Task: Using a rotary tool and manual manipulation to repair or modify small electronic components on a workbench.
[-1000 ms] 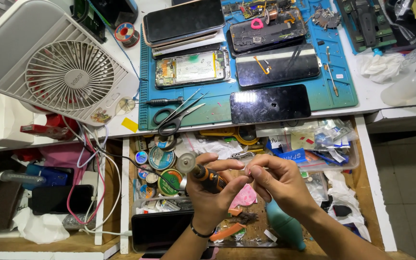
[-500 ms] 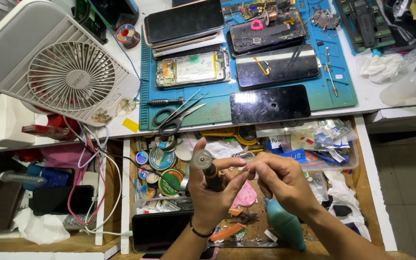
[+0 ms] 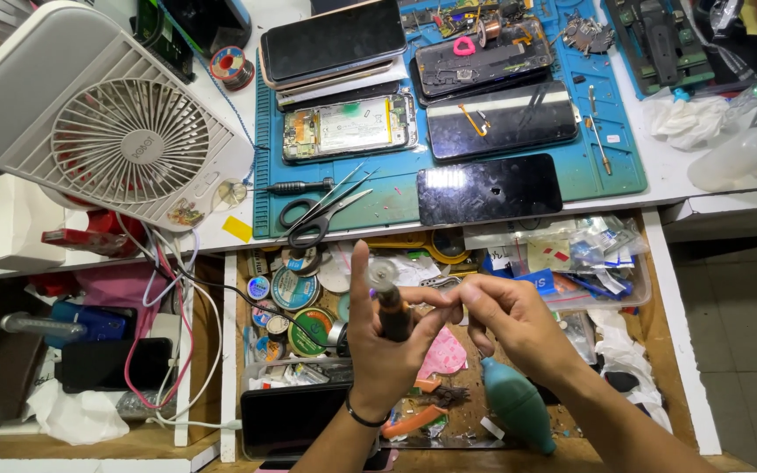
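- Holding: left hand (image 3: 387,350) fingers wrapped around small rotary tool (image 3: 389,307), now upright over open drawer (image 3: 659,350); earlier it lay tilted.
- Right hand (image 3: 510,320) fingers pinched at tool's side; whether they hold anything, cannot tell.
- Near: teal blower bulb (image 3: 519,412).

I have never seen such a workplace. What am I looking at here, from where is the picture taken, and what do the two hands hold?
The camera sits on the person's head and looks down at a repair bench. The left hand grips a small dark-handled tool upright. The right hand pinches something at its tip, too small to tell. Both hover over an open drawer of tape rolls and clutter, with a teal air blower. Above, a blue mat carries opened phones, scissors and tweezers. A white fan stands to the left.
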